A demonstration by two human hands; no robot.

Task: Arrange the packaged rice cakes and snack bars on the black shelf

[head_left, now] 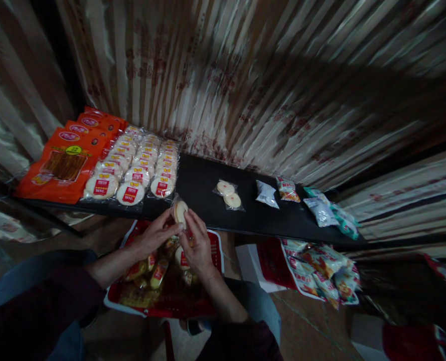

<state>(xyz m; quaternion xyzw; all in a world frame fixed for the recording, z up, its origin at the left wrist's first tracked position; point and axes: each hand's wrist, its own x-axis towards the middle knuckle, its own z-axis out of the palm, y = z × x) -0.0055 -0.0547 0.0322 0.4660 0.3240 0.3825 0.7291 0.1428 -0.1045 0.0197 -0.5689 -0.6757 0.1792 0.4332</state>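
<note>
Both hands at the tabletop's (197, 186) near edge, left of ctr. L hand (157, 234) & R hand (200, 246) share one clear pack (180, 211) of pale rounds; each grip is narrow, fingers closed on the pack, held up by the far rim of a red basket (221, 256). Basket's btw the knees w/ gold pkts (159, 273) inside; R forearm hides part of it.

On tabletop, L end: orange bags (62, 165), overlapping, then 3 rows (130, 193) of red-label rounds running near to far, so that side's taken up. R of the hands: a pair (229, 194) of rounds in clear wrap; further R a pale pouch (267, 194), a red/white pouch (288, 189), then a silver pouch (320, 211) w/ teal pouches (346, 222) beside it. Curtain (207, 100) hangs along far side. Below R end: 2nd basket (271, 255) w/ snack bags (325, 268). Stuff at near R too dim to ID.
</note>
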